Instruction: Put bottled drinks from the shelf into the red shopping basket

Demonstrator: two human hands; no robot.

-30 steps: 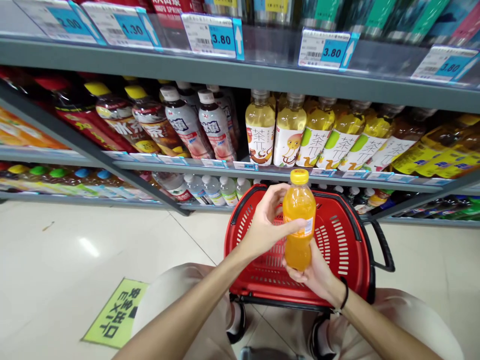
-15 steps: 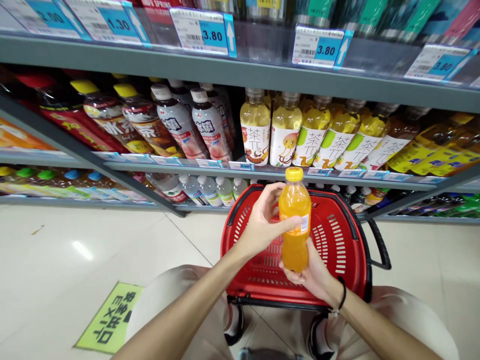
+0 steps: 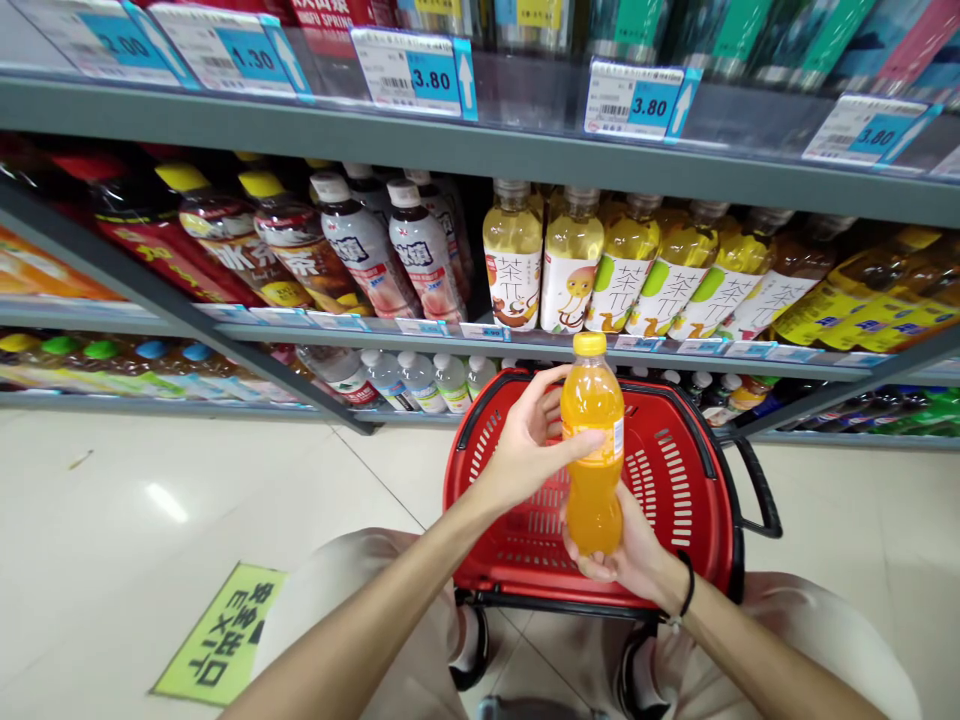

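The orange bottle (image 3: 594,495) is held up in the air over the middle of the red basket (image 3: 525,583). It stands upright, with its yellow cap (image 3: 589,344) on top and orange drink inside. The right hand (image 3: 628,550) grasps the bottom of the bottle, its fingers bent round and under the low end. The left hand (image 3: 529,440) grasps it higher up, with the thumb lying flat across the label and the other fingers going behind the left side. The tips of those fingers are hidden, so I cannot tell how hard they press. A black band (image 3: 686,585) goes round the right wrist. The basket has lots of little slots, and a black handle (image 3: 762,485) sticks out past its right edge. The person's legs in light pants (image 3: 337,620) are on both sides of it, near its front corners. Past its back edge is a shelf (image 3: 525,350). White-label bottles (image 3: 637,280) stand along the shelf's front edge, with peach drink bottles (image 3: 360,250) to their left. On the floor (image 3: 112,530), well apart from the basket's left edge, is a green exit sign (image 3: 221,640).
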